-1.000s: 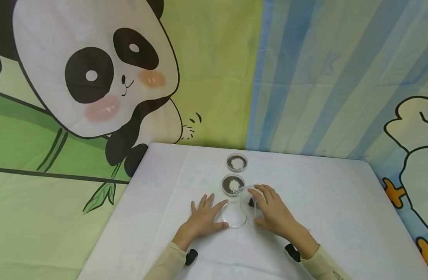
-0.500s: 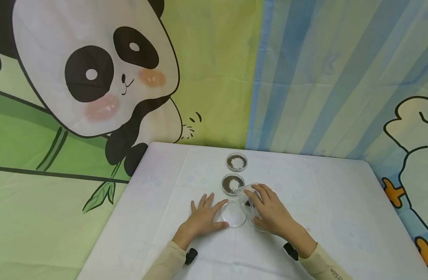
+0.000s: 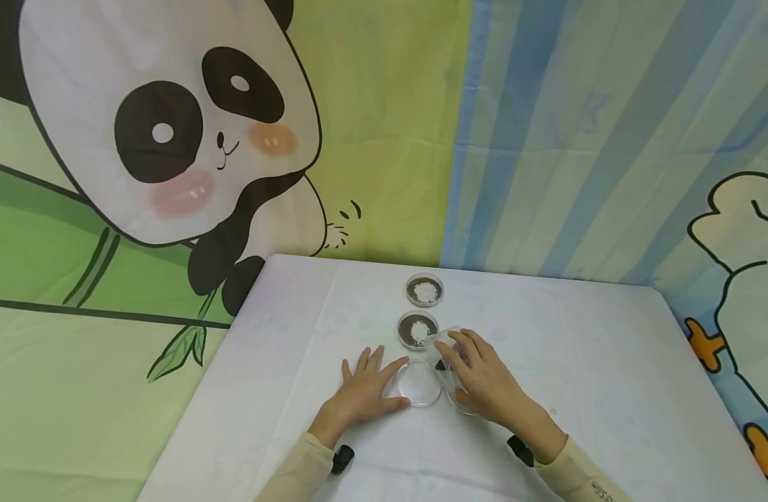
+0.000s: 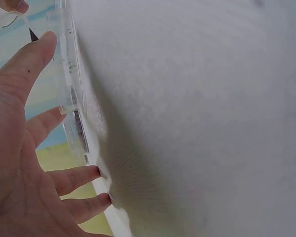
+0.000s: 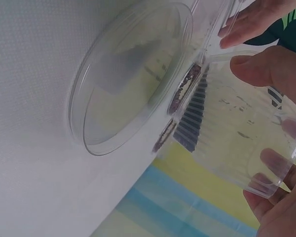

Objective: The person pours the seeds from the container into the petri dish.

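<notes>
In the head view, my left hand (image 3: 361,394) lies with fingers spread, its thumb and forefinger touching the rim of a clear petri dish (image 3: 419,383). A few dark specks show in that dish in the left wrist view. My right hand (image 3: 493,383) grips a clear ribbed plastic cup (image 5: 232,123), tipped over with its mouth towards the dish. Dark crumbly stuff (image 5: 193,118) lies along the cup's lower wall near its mouth. Beneath the right hand, a second clear round dish or lid (image 5: 130,79) rests on the table, partly hidden in the head view.
Beyond the hands, two petri dishes stand in a line: a nearer dish (image 3: 404,339) and a farther dish (image 3: 410,298). Each holds dark material topped with white bits. A white cloth covers the table (image 3: 578,362). A printed curtain (image 3: 384,139) hangs behind its far edge.
My right hand has shifted slightly left and tipped the cup further. The dark material in it has slid left, towards the mouth. My left hand and the petri dish under it have stayed put.
</notes>
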Motion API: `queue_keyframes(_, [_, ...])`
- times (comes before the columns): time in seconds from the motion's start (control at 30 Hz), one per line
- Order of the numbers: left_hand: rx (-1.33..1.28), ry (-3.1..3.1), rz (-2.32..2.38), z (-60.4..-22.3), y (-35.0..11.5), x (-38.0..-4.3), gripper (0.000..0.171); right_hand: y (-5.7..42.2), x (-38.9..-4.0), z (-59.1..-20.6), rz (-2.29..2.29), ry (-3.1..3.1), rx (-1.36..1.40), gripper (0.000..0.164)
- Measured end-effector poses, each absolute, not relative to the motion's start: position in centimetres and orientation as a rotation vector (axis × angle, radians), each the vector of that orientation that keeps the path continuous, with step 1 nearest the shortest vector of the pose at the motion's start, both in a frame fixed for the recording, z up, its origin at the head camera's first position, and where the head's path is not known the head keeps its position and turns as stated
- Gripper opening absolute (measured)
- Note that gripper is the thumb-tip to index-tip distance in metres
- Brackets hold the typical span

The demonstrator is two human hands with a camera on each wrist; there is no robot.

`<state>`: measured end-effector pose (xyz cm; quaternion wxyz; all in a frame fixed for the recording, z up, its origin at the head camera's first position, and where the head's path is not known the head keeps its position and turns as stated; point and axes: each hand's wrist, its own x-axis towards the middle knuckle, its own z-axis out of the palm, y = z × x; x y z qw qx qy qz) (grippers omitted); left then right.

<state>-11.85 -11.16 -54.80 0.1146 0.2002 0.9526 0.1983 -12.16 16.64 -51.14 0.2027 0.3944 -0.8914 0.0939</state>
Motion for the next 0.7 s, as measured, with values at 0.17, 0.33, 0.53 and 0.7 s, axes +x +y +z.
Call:
queue_keyframes(0.17, [0.585,2.788,0.582,-54.81,-11.16,-11.88,0.078,16.54,-12.13,-51.12,0.246,-2.481,1.104,0.103])
queue_keyframes(0.33, [0.587,2.791,0.581,-54.86,-11.16,-11.88,0.078,16.49,-12.17,-51.21,0.232,-2.464,1.104,0.103])
queue_keyframes(0.53, [0.58,2.791,0.577,-54.88,-11.09,-11.86,0.078,16.41,-12.15,-51.07,0.198,-2.458,1.107,0.1])
queue_keyframes(0.7, [0.576,2.793,0.577,-54.9,-11.06,-11.84,0.079,16.25,-12.16,-50.85,0.175,-2.439,1.098,0.098])
